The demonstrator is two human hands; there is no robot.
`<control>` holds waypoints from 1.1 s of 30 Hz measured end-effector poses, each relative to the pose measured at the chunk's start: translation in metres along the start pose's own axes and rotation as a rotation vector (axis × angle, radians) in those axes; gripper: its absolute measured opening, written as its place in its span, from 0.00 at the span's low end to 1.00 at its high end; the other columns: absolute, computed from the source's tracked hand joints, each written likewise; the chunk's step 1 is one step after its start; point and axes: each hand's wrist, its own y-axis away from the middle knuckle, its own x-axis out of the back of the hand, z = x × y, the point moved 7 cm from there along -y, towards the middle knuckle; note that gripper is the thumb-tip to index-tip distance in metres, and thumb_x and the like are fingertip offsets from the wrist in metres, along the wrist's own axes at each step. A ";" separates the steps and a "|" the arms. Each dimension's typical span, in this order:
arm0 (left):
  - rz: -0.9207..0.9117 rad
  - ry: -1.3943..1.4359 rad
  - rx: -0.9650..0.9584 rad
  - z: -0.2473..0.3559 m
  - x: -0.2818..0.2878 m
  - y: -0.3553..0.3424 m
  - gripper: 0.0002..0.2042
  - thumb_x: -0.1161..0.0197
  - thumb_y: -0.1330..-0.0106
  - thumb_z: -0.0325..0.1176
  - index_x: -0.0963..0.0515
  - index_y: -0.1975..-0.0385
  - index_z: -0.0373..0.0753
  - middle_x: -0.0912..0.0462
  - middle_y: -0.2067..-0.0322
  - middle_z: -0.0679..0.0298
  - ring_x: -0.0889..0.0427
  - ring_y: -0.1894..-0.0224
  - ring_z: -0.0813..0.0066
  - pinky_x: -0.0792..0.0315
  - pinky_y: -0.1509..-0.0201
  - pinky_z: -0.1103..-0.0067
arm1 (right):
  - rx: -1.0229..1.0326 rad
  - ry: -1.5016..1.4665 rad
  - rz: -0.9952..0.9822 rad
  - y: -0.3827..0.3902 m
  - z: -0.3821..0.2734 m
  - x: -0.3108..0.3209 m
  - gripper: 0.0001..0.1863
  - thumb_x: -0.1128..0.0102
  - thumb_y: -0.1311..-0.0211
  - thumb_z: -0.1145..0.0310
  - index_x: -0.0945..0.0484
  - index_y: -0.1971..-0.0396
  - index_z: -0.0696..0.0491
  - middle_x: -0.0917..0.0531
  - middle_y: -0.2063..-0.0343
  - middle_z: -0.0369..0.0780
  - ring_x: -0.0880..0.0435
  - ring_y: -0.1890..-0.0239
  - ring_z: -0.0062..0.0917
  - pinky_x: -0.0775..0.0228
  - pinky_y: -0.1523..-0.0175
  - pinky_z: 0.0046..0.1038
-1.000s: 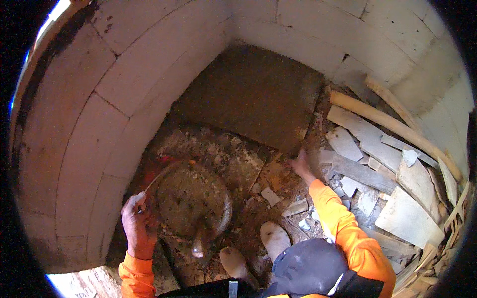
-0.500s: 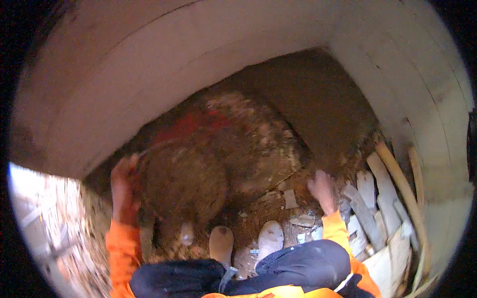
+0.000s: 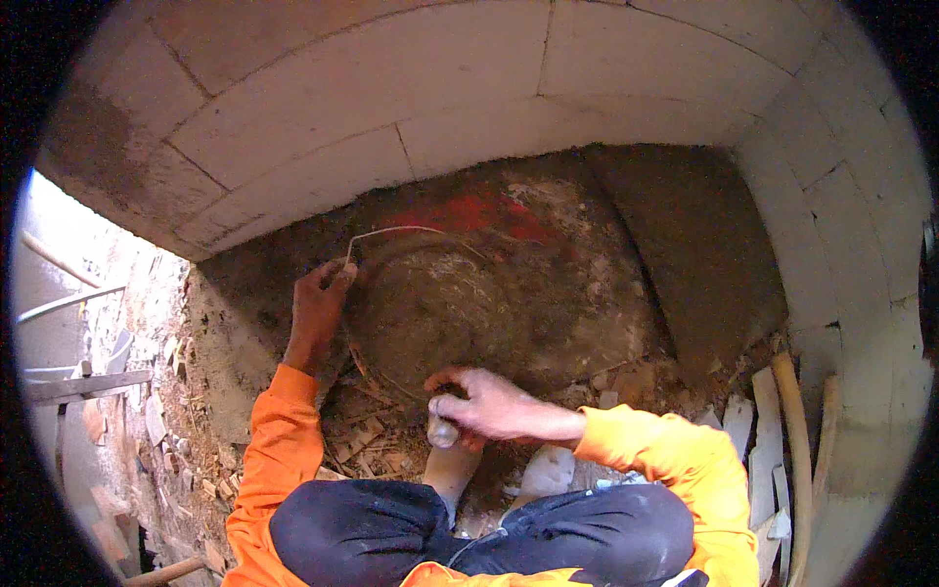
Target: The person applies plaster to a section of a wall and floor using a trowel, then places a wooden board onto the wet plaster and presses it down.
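From my remote seat I see the left hand [image 3: 321, 303] with fingers pinched nearly closed on the thin wire handle [image 3: 401, 229] of a round bucket [image 3: 364, 368], which rests ahead of the shins, near the block wall [image 3: 469, 78], with a dull grey mix [image 3: 430, 303] inside. The right hand [image 3: 489, 403] has its fingers curled round a pale stubby grip [image 3: 442, 432] by the bucket's near edge; whatever joins it is hidden from me. I judge the step as taking hold; the next move calls for steadying the bucket and a firm right grasp.
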 end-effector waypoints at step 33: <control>-0.161 0.880 0.218 -0.038 -0.065 0.008 0.19 0.48 0.36 0.42 0.26 0.55 0.31 0.24 0.57 0.61 0.28 0.55 0.71 0.34 0.49 0.75 | -0.330 -1.254 1.317 0.178 0.262 0.135 0.19 0.51 0.41 0.49 0.34 0.58 0.46 0.26 0.79 0.35 0.31 0.83 0.23 0.44 0.84 0.22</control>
